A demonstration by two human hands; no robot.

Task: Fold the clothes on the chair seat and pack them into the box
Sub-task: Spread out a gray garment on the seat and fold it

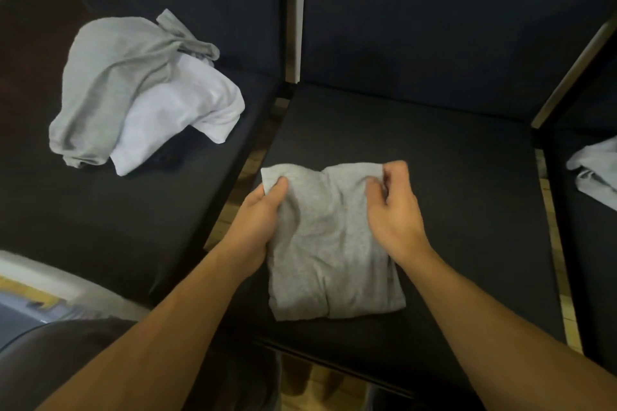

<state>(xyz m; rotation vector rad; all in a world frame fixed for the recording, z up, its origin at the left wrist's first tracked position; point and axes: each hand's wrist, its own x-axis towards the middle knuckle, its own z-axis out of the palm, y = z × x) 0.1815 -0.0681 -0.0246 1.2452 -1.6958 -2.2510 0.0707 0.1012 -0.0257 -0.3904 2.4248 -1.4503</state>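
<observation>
Both hands pinch the folded grey garment (330,243) on the middle chair seat (450,177): left hand (257,227), right hand (394,210), far corners.

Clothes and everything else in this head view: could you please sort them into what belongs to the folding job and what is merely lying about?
Job:
- folded grey garment, gripped by left hand and right hand
- grey and white clothes pile
- pale cloth at the right edge
- middle chair seat

Lying about:
- wooden floor
- blurred white object

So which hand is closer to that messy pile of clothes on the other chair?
Left. The left hand grips the folded grey garment's edge on the side towards the clothes pile; the right hand pinches its far-right corner.
</observation>
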